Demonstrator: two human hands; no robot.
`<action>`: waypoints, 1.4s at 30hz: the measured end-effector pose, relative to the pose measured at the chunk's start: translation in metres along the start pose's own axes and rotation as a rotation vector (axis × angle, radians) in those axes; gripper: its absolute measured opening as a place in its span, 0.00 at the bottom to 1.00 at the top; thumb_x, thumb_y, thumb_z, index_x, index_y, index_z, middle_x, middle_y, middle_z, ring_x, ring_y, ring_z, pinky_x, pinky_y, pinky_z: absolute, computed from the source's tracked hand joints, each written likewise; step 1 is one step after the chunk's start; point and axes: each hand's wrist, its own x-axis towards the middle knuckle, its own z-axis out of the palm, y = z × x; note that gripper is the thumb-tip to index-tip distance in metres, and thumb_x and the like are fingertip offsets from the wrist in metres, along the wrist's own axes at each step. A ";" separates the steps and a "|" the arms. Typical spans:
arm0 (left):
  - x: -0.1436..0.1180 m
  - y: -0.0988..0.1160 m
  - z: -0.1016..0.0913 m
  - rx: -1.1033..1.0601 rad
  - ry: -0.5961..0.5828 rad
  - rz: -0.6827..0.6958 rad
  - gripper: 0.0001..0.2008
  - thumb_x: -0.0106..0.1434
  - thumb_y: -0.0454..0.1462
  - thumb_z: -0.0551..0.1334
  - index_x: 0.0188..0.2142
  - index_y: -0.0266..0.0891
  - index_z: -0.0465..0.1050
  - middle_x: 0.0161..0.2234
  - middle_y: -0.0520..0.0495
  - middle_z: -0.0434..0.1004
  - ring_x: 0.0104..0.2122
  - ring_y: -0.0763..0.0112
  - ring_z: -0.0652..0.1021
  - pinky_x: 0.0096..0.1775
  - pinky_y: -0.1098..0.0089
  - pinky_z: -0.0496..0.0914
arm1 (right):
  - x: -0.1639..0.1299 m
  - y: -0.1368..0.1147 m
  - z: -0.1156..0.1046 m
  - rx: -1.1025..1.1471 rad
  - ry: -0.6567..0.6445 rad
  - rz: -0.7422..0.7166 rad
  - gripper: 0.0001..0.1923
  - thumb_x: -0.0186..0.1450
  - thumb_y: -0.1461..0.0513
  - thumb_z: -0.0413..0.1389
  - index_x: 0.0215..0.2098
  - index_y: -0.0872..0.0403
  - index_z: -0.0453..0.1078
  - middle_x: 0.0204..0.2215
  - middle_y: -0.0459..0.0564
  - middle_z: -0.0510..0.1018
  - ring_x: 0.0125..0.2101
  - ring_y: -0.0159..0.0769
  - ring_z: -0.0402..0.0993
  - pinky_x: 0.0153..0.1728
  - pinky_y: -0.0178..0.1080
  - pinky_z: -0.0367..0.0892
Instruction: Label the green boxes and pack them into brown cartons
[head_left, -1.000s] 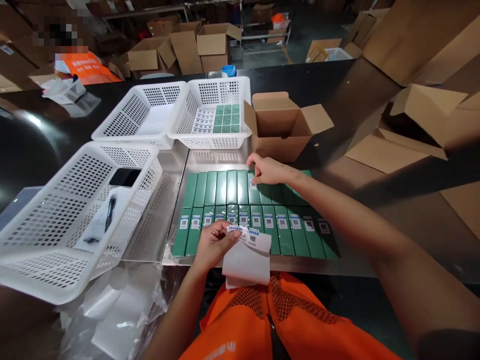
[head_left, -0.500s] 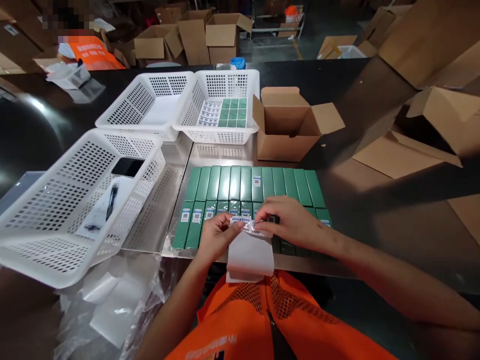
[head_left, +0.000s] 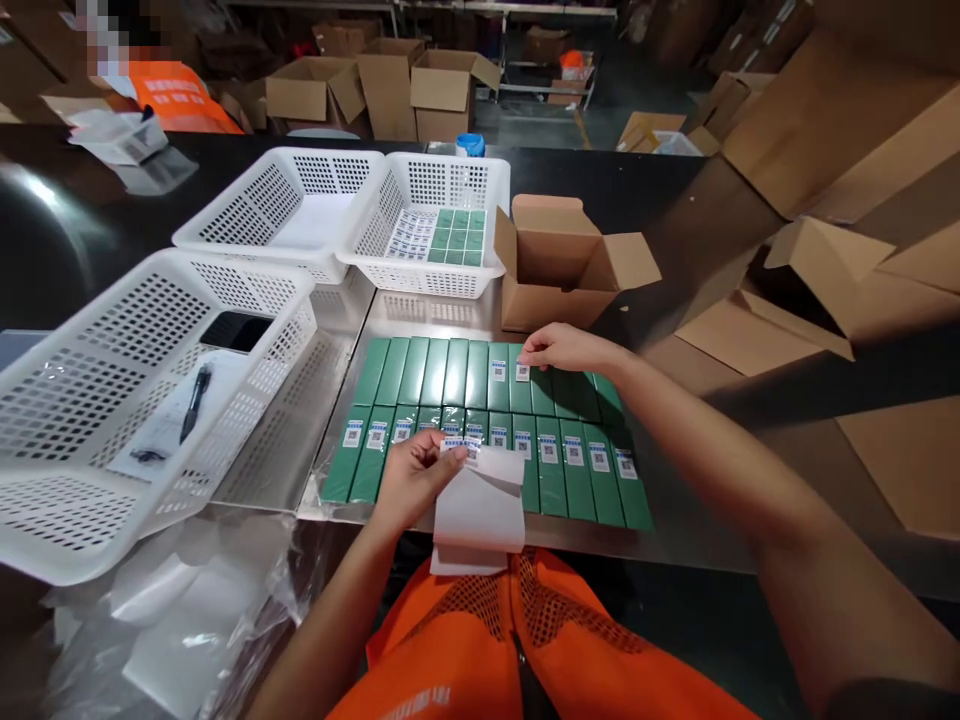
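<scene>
My left hand [head_left: 414, 482] pinches a white backing sheet of QR stickers [head_left: 480, 518], which hangs down over the table's near edge. My right hand [head_left: 564, 348] is farther forward, its fingertips closed on the top of a small QR sticker [head_left: 523, 372] that lies against a green box in the back row. Two rows of narrow green boxes [head_left: 551, 492] lie side by side under and around my hands. Front-row boxes bear stickers, some hidden behind my left hand and the sheet. Beside the right hand, another back-row box carries a sticker [head_left: 498, 370].
A white basket [head_left: 161, 262] at left holds a phone [head_left: 236, 331] and a pen [head_left: 196, 400]. Behind stand another white basket [head_left: 277, 157] and one with green boxes and sticker sheets [head_left: 427, 280]. An open carton [head_left: 555, 305] stands behind the rows. A person in orange [head_left: 180, 95] is at far left.
My right hand has moved from the sticker sheet forward to the back row, carrying a sticker onto a green box. My left hand still holds the sheet. The view has shifted slightly.
</scene>
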 end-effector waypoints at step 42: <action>0.000 0.005 0.000 0.045 0.020 -0.040 0.28 0.48 0.60 0.71 0.26 0.38 0.71 0.18 0.54 0.67 0.18 0.77 0.64 0.21 0.76 0.57 | -0.038 0.020 -0.004 0.118 0.395 -0.077 0.14 0.61 0.53 0.60 0.28 0.55 0.75 0.24 0.48 0.75 0.27 0.34 0.69 0.30 0.36 0.62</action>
